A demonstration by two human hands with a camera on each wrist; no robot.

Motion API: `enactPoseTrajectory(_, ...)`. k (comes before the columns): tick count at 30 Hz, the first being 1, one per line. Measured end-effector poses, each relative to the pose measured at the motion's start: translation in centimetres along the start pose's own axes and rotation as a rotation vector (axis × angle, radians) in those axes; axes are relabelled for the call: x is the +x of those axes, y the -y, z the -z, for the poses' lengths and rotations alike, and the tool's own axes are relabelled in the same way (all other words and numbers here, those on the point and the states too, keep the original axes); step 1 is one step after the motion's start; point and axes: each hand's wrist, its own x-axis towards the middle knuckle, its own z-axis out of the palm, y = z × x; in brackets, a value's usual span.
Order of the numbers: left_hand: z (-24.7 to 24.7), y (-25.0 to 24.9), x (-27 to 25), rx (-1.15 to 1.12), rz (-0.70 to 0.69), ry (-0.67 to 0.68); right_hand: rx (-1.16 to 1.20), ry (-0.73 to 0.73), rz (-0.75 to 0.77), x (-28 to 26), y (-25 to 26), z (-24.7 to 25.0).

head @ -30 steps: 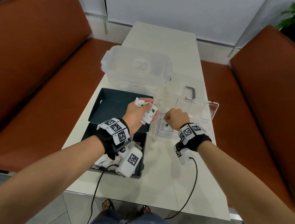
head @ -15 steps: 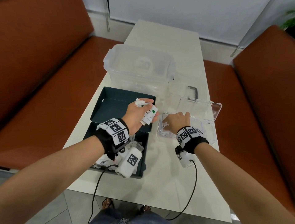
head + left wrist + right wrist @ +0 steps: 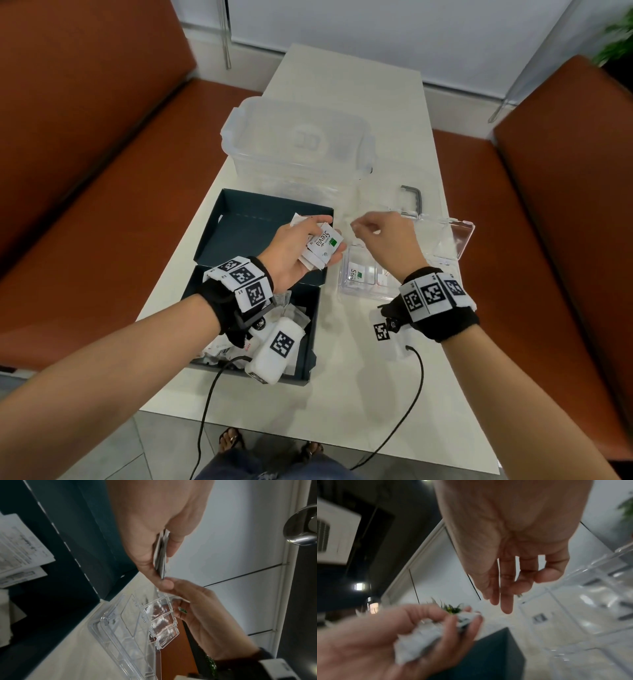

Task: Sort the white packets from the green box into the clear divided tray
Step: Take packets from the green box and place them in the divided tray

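Observation:
My left hand (image 3: 329, 236) grips a small stack of white packets (image 3: 323, 245) above the open lid of the green box (image 3: 253, 226). The same stack shows edge-on in the left wrist view (image 3: 160, 558) and blurred in the right wrist view (image 3: 423, 635). My right hand (image 3: 363, 226) hovers beside the stack with loose fingers (image 3: 506, 601), holding nothing. Its thumb (image 3: 165, 584) is at the stack's lower edge. Below it, the clear divided tray (image 3: 342, 291) lies open with a white packet (image 3: 354, 274) in its left compartment. More packets (image 3: 219, 349) lie in the box.
A large clear lidded container (image 3: 298, 144) stands behind the box. The tray's open lid (image 3: 448, 236) lies to the right, near a small black handle (image 3: 412, 198). Orange-brown benches (image 3: 102, 171) flank the narrow white table (image 3: 342, 394). Wrist cables hang over the near edge.
My right hand has lifted off the tray and moved left and up to the stack in my left hand. The left hand has stayed over the box lid with the packets.

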Motion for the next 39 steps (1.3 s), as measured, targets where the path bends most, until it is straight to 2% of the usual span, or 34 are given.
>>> enactPoseTrajectory(2, 0.0, -0.1, -0.1, 0.007, -0.008, 0.030, 0.173, 0.010, -0.008, -0.6, 1.6, 0.5)
enactPoseTrajectory(6, -0.2, -0.1, -0.3, 0.096, -0.083, 0.069, 0.234, 0.124, -0.097, -1.4, 2.6, 0.5)
enactPoseTrajectory(11, -1.1, 0.3, -0.3, 0.164, -0.164, 0.048, 0.385, 0.060, -0.155, -1.7, 2.1, 1.8)
enactPoseTrajectory(15, -2.1, 1.0, 0.1, 0.142, -0.166, 0.014, 0.429, 0.049, -0.169, -1.3, 0.9, 3.6)
enactPoseTrajectory(21, -2.7, 1.9, 0.7, 0.112, -0.223, -0.080, 0.139, 0.076, -0.121, 1.6, -3.0, 5.5)
enactPoseTrajectory(25, -3.3, 2.5, 0.9, 0.085, -0.264, -0.153, -0.082, 0.192, -0.017, 2.3, -4.4, 3.0)
enactPoseTrajectory(28, -3.7, 3.0, 0.9, 0.072, -0.276, -0.185, -0.207, 0.258, 0.007, 2.4, -4.7, 0.5)
enactPoseTrajectory(32, -3.8, 3.2, 0.6, 0.064, -0.275, -0.193, -0.410, 0.332, 0.030, 1.8, -5.2, -1.9)
enactPoseTrajectory(39, -3.0, 2.5, 0.7, 0.106, -0.261, -0.156, -0.549, 0.305, 0.084, 1.2, -5.8, -3.5)
